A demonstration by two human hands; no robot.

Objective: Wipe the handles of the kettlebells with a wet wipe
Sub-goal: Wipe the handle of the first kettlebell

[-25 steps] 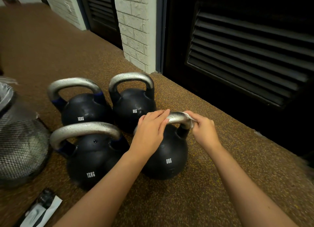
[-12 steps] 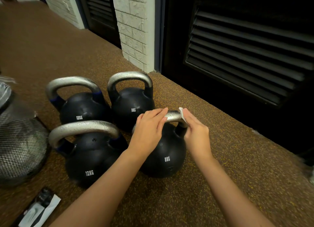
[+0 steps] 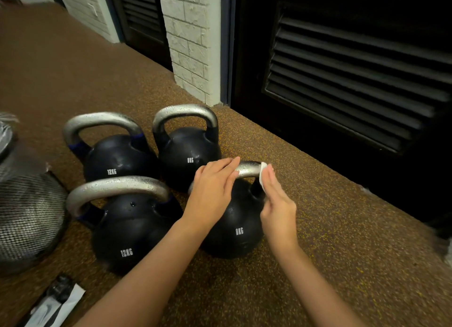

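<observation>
Four black round kettlebells with bare grey metal handles, grouped two by two on brown speckled rubber floor [image 3: 342,241]. Landmark: near-right black 8KG kettlebell [image 3: 234,228], closest of the group to the dark louvred panel [image 3: 354,77]. Pressed against the right end of its grey metal handle [image 3: 248,170], where the bar bends down: small white wet wipe [image 3: 263,176]. Behind that wipe, right hand [image 3: 278,204], fingers straight and together, flat against the wipe, not curled round the bar. Laid over the left part of the same handle, left hand [image 3: 212,192], fingers loosely bent across the top of the bar, thumb hidden. Just left of the landmark, touching or nearly so, black 12KG kettlebell with blue handle bases [image 3: 127,233]. Behind the landmark, second black 8KG kettlebell [image 3: 189,155]; left of that one, second 12KG kettlebell with blue handle bases [image 3: 115,157]. Farther left of the landmark, at the picture edge, dark wire-mesh bin with a clear liner [image 3: 27,216]. Left and nearer than the landmark, flat on the floor, black-and-white packet [image 3: 56,304]. Beyond the landmark, white brick pillar [image 3: 190,40] beside the louvred panel.
</observation>
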